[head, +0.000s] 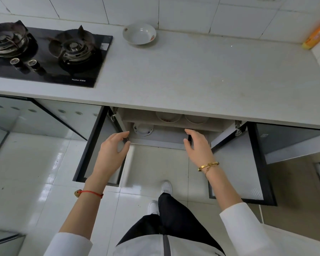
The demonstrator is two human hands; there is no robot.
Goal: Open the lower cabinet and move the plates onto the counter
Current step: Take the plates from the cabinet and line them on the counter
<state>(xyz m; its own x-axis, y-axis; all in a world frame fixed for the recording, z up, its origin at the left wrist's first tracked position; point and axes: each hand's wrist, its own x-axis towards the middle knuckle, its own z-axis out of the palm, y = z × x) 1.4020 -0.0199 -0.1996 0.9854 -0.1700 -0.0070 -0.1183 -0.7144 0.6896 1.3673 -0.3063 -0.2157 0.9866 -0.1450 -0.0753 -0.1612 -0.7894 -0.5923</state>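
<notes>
The lower cabinet (pixel 166 139) under the counter (pixel 192 74) stands with both doors swung out. On its upper shelf sit two white dishes, one with red marks (pixel 167 117) and a plain one (pixel 196 118), both half hidden by the counter edge. A plate with blue marks (pixel 143 129) lies on the lower shelf. My left hand (pixel 113 150) pinches the small dark handle of the left door (pixel 92 154). My right hand (pixel 198 145) grips the dark handle of the right door (pixel 235 163). A white dish with red flowers (pixel 139 33) rests on the counter by the wall.
A black two-burner gas hob (pixel 44 52) fills the counter's left end. An orange box (pixel 318 34) leans in the back right corner. My feet in white shoes (pixel 165 187) stand on the glossy floor tiles between the doors. Glass-fronted cabinets flank both sides.
</notes>
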